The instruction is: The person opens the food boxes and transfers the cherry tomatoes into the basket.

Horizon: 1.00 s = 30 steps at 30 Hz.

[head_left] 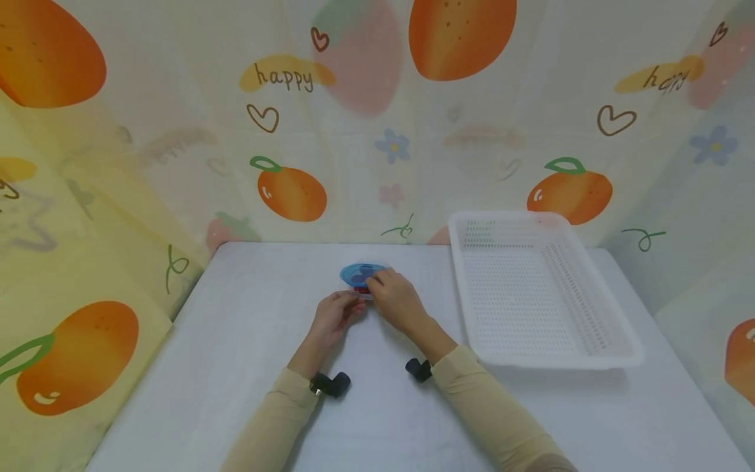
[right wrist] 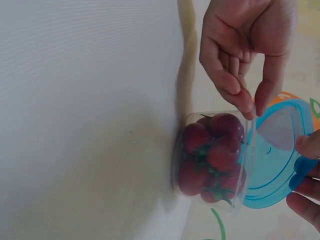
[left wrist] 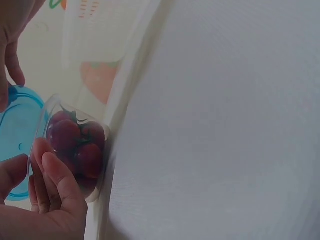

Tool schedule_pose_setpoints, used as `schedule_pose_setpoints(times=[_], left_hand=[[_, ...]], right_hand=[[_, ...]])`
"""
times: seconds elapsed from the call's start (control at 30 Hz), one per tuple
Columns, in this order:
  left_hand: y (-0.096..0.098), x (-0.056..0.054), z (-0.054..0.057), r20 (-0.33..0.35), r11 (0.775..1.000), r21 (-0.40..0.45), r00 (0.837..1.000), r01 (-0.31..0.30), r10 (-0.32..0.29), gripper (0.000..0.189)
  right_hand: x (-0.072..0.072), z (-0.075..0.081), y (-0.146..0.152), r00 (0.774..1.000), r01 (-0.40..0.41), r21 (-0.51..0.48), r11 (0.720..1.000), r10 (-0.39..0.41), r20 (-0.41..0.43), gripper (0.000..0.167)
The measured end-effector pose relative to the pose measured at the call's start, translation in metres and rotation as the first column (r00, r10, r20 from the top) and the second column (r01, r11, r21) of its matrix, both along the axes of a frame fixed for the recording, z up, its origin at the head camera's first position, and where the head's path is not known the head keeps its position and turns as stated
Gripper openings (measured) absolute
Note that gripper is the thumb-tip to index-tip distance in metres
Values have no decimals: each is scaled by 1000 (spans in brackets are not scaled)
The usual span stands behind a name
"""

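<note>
A clear plastic container point(right wrist: 182, 170) of small red tomatoes point(right wrist: 222, 152) with green stems stands on the table toward its back. My left hand point(head_left: 330, 318) pinches the container's rim between thumb and fingers. In the right wrist view a translucent blue lid point(right wrist: 272, 155) is tilted up at the container's opening, apart from most of the rim. My right hand point(head_left: 400, 301) grips the lid's edge, thumb on one face and fingers on the other. From the head view, the lid and both hands hide most of the container and tomatoes.
A white perforated plastic basket point(head_left: 460, 288) stands on the right side of the white-covered table point(head_left: 236, 354). Fruit-patterned cloth point(head_left: 348, 183) hangs behind the table and along both sides. A black wrist camera point(head_left: 333, 385) is strapped to each forearm.
</note>
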<state>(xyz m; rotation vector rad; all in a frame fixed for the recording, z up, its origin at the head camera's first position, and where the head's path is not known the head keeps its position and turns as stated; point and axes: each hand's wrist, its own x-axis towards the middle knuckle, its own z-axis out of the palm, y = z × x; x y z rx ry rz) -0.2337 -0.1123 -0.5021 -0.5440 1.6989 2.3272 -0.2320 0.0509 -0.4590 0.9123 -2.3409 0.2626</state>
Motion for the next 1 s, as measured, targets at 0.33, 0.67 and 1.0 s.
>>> schedule_pose_setpoints(times=[0.33, 0.67, 1.0], left_hand=[[1, 1, 0, 2, 1000, -2, 1000, -6, 6, 26], [1, 3, 1, -4, 1000, 0, 1000, -10, 10, 24], [3, 4, 2, -4, 1000, 8, 1000, -14, 14, 27]], right_hand=[[-4, 17, -5, 999, 32, -7, 999, -32, 13, 16], [-13, 33, -12, 998, 46, -11, 999, -45, 40, 18], [-23, 46, -9, 995, -33, 56, 998, 27, 98, 26]])
